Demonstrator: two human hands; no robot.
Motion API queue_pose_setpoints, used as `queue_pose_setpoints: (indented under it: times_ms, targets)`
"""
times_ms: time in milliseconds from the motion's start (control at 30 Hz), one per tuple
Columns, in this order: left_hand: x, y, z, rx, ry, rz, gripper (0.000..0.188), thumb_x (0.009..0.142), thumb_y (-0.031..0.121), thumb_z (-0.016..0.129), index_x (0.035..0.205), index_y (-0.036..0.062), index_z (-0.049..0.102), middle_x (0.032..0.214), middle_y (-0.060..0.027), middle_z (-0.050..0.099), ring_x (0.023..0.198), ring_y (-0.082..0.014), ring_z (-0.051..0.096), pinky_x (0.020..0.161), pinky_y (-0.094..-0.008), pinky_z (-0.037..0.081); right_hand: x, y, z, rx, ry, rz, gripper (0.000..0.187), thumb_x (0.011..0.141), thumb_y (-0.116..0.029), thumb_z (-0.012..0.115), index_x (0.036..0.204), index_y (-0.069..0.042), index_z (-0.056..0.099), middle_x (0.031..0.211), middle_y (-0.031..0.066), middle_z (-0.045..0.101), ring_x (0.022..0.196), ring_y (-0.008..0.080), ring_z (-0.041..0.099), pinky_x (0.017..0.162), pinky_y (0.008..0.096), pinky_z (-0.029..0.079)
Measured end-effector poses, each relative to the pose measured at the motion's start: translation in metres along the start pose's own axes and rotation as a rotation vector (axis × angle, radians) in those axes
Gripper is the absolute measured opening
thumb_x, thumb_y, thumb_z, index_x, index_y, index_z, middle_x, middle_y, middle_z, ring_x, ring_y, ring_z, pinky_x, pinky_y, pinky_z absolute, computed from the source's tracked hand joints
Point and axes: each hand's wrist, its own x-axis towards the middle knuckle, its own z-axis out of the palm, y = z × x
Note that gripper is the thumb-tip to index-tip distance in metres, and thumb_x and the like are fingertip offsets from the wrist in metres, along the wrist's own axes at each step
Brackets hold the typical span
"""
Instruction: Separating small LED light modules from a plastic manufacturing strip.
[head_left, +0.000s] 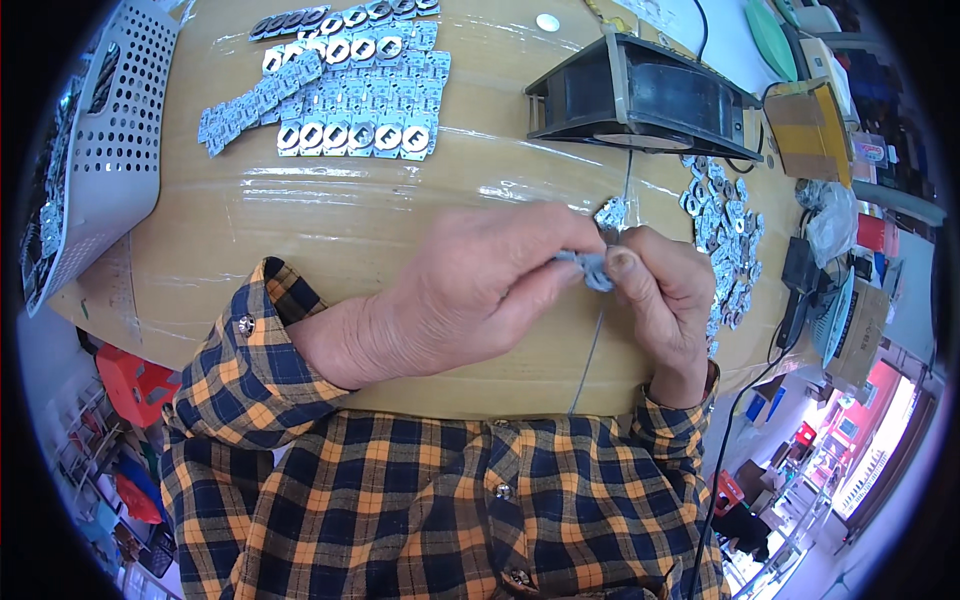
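My left hand and my right hand meet over the middle of the table. Both are closed, with fingertips pinching a small grey-blue piece between them. Fingers cover much of it, so its exact kind cannot be made out. Just beyond the fingertips lies a small shiny silvery piece. To the right of my right hand spreads a pile of small metallic parts, some of them ring-shaped.
Rows of small grey panels with round silver discs lie at the far left. A white perforated basket stands at the left edge. A black-framed fan stands at the back right, near a cardboard box. Cables run down the right side.
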Motion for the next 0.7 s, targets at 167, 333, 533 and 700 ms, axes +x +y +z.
queue_pose_setpoints:
  times_ms: [167,333,533,700]
  targets:
    - [0.004,0.006,-0.005,0.063,-0.17,-0.078,0.02,0.087,-0.006,0.061,0.107,-0.0029,0.061,0.093,-0.0092,0.066,0.077,-0.0127,0.065,0.067,-0.0226,0.054,-0.004,-0.003,-0.001,0.039,0.232,0.198,0.029,0.097,-0.011,0.055,0.07,0.0,0.058,0.059,-0.0002,0.053,0.051,0.0062,0.046,0.047,0.0238,0.034]
    - [-0.002,0.005,0.001,-0.415,-0.106,-0.401,0.02,0.092,-0.004,0.056,0.112,-0.0061,0.058,0.093,-0.0086,0.066,0.078,-0.0112,0.066,0.067,-0.0221,0.056,-0.008,-0.001,-0.001,0.136,0.008,0.082,0.03,0.098,-0.018,0.053,0.074,0.0,0.058,0.063,0.0021,0.056,0.051,0.007,0.048,0.048,0.0224,0.035]
    - [0.002,0.01,-0.006,-0.511,-0.13,-0.508,0.02,0.093,-0.003,0.055,0.113,-0.0072,0.056,0.097,-0.0103,0.065,0.081,-0.0121,0.067,0.068,-0.0221,0.057,-0.008,-0.003,0.0,0.159,-0.02,0.134,0.032,0.098,-0.02,0.053,0.074,0.0,0.058,0.063,0.0027,0.057,0.051,0.0054,0.048,0.047,0.0209,0.034]
    - [0.002,0.01,-0.007,-0.511,-0.134,-0.475,0.019,0.093,-0.004,0.055,0.112,-0.0069,0.056,0.097,-0.0099,0.064,0.082,-0.0119,0.067,0.067,-0.022,0.057,-0.006,-0.005,0.001,0.244,0.014,0.158,0.027,0.096,-0.014,0.056,0.073,0.0,0.061,0.057,0.001,0.054,0.048,0.0078,0.049,0.046,0.0231,0.036]
